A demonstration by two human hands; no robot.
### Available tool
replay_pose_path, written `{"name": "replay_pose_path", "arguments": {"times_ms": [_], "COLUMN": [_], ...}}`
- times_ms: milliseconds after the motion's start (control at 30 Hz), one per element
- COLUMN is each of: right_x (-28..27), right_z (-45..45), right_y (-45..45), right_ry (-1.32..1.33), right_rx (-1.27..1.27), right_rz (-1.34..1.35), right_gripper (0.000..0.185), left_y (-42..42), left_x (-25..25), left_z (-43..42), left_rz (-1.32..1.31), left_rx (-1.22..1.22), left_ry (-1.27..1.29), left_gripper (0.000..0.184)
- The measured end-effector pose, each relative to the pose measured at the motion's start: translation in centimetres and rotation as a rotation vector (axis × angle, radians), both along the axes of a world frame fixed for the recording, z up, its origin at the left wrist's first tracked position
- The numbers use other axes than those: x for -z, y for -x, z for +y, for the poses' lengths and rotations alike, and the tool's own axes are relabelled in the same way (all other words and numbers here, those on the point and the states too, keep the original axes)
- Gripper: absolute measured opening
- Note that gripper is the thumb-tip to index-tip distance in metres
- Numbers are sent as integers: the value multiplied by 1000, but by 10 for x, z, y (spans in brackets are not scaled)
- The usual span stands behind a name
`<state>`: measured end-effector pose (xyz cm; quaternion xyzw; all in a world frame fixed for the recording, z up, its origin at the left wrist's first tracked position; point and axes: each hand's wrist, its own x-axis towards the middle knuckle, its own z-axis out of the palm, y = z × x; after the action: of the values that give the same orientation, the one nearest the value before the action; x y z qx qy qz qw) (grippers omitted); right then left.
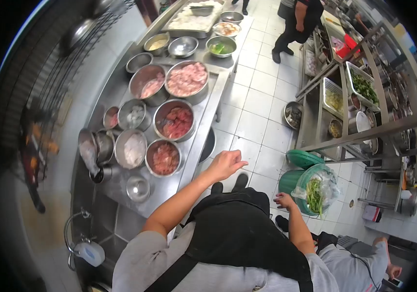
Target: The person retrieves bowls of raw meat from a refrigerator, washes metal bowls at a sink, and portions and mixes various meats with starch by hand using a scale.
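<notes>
My left hand (226,164) hangs over the tiled floor, just off the edge of the steel table. Its fingers are loosely curled, with nothing visible in them. My right hand (282,200) is beside a green bin (292,181), its fingers slightly apart and holding nothing. Inside the bin, a clear plastic liner (330,182) has green leafy scraps (313,194) in it. On the table near my left arm stand a steel bowl of red meat (164,158), a bowl of pale meat (133,149) and a small metal bowl (138,189).
More meat bowls (187,79) and a tray of white food (194,15) stand along the steel table (125,180). Metal shelving (369,129) lines the right side. One person (298,24) stands ahead in the aisle; another (354,265) is at lower right. A sink tap (84,214) is at left.
</notes>
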<state>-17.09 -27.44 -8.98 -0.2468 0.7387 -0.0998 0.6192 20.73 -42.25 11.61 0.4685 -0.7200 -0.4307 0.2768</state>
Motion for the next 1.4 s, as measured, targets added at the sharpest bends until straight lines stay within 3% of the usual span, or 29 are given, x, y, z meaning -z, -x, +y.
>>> {"name": "replay_pose_path", "arguments": {"times_ms": [133, 167, 233, 267, 300, 367, 467, 500, 533, 600, 767, 867, 933, 967, 1033, 1100, 1167, 1233, 1300, 1333, 1400], "right_x": [30, 63, 20, 57, 38, 59, 48, 40, 18, -21, -56, -12, -7, 4, 16, 19, 43, 35, 60, 61, 57], "right_z": [-26, -31, -73, -86, -115, -179, -285, -320, -350, -410, -504, -530, -525, -522, -499, -469, -432, -401, -379, -377, -375], "right_y": [28, 55, 47, 67, 62, 80, 81, 75, 62, 38, 16, 41, 73, 94, 134, 167, 193, 209, 218, 209, 200], "right_ry": [-147, -184, -130, -2, -49, -19, 210, 307, 331, 401, 635, 767, 639, 508, 425, 278, 130, 402, 64, 67, -151], "right_rx": [-102, -3, -81, -200, -25, -95, -272, -271, -85, -92, -478, -707, -759, -848, -878, -603, -151, -1096, -660, -646, 104], "right_rz": [-2, -167, 32, -37, -19, -72, 79, 76, -52, -132, 171, 440, 443, 429, 486, 378, 219, 746, 359, 359, 147], "right_gripper": [34, 30, 20, 20, 21, 25, 35, 34, 25, 32, 39, 41, 41, 44, 44, 42, 41, 36, 33, 33, 35], "left_y": [36, 46, 54, 57, 56, 54, 56, 60, 64, 71, 97, 99, 110, 114, 123, 132, 148, 166, 185, 196, 219], "left_x": [-3, 0, 4, -5, 0, 13, 21, 22, 25, 33, 43, 66, 65, 53, 51, 61, 50, 32, 25, 24, 30], "left_z": [-58, -69, -88, -93, -100, -113, -131, -137, -142, -157, -219, -274, -312, -335, -378, -422, -465, -505, -544, -564, -601], "left_rz": [-77, -93, -125, -136, -172, -174, -119, -97, -87, -89, -41, -86, -83, -237, -293, -385, -425, -471, -443, -406, -399], "left_rx": [19, -9, -65, -110, -115, -190, -293, -350, -348, -412, -446, -386, -217, -89, 32, 207, 260, 303, 330, 343, 380], "left_ry": [62, 95, 109, 86, 115, 99, 24, 2, 12, 22, -52, -206, -139, -282, -322, -385, -355, -294, -288, -294, -275], "left_gripper": [36, 37, 37, 37, 36, 36, 37, 38, 38, 38, 38, 26, 47, 71, 69, 65, 62, 56, 55, 54, 54]}}
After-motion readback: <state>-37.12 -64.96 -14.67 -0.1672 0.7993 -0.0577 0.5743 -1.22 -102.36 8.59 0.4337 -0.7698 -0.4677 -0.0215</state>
